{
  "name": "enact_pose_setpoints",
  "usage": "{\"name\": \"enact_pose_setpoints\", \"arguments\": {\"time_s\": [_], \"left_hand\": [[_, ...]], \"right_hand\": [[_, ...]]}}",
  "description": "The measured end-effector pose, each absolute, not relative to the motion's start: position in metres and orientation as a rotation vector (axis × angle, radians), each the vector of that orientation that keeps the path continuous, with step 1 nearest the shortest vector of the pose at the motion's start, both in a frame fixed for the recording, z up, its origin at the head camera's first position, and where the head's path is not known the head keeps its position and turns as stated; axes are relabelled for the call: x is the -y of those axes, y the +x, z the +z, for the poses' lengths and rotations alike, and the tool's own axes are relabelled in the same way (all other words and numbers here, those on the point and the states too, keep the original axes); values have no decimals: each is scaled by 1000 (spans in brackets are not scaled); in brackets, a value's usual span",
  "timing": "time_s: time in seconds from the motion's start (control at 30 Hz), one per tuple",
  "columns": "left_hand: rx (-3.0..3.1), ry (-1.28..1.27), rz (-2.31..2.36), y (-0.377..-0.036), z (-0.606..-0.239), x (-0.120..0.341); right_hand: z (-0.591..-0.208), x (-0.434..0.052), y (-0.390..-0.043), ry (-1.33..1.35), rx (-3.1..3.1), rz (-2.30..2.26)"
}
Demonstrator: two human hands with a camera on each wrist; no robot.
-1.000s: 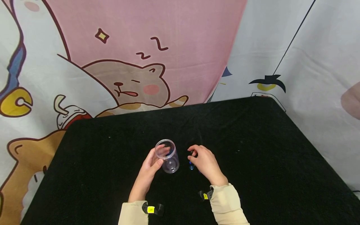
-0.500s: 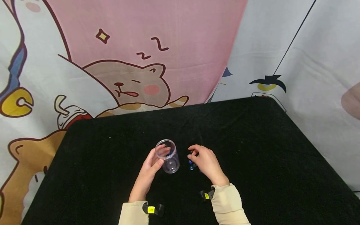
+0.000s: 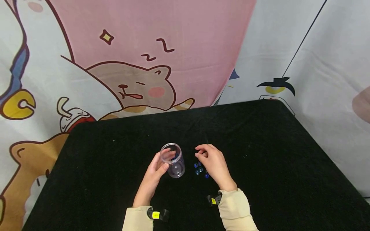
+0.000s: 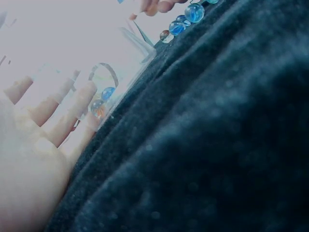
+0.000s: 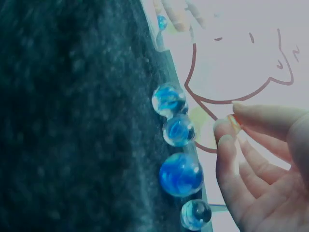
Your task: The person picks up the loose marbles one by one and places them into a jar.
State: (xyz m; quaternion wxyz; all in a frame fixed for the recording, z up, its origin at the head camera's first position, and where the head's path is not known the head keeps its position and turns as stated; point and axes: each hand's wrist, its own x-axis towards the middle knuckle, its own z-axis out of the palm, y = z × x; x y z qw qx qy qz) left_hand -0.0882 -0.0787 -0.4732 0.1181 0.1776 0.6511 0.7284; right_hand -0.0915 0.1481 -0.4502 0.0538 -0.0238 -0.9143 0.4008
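At left, a person's left hand [image 3: 152, 175] is gripping a clear jar [image 3: 177, 168], thumb and fingers curving around it. The jar is standing mouth up on a black cloth [image 3: 101, 179], two marbles [image 4: 108, 93] showing through its wall. Just to its right, five blue marbles [image 3: 200, 169] are lying clustered. Beside them, the right hand [image 3: 214, 165] is pinching an orange-streaked marble [image 5: 234, 123] above the cloth.

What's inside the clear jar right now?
At least two: a blue marble and an orange-tinged marble. The left hand covers part of the jar and glare washes out more, so any others there can't be seen.
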Motion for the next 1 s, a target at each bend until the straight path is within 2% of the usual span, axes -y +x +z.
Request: {"name": "enact_pose_setpoints", "arguments": {"time_s": [0.43, 0.7, 1.0], "left_hand": [[-1929, 507, 2103, -81, -451, 75], [-1873, 495, 2144, -84, -457, 76], [-1876, 489, 2161, -88, -473, 78]], "right_hand": [[-442, -129, -89, -11, 2569, 1384], [-441, -114, -86, 119, 2483, 1456], [-440, -109, -85, 106, 2400, 1487]]}}
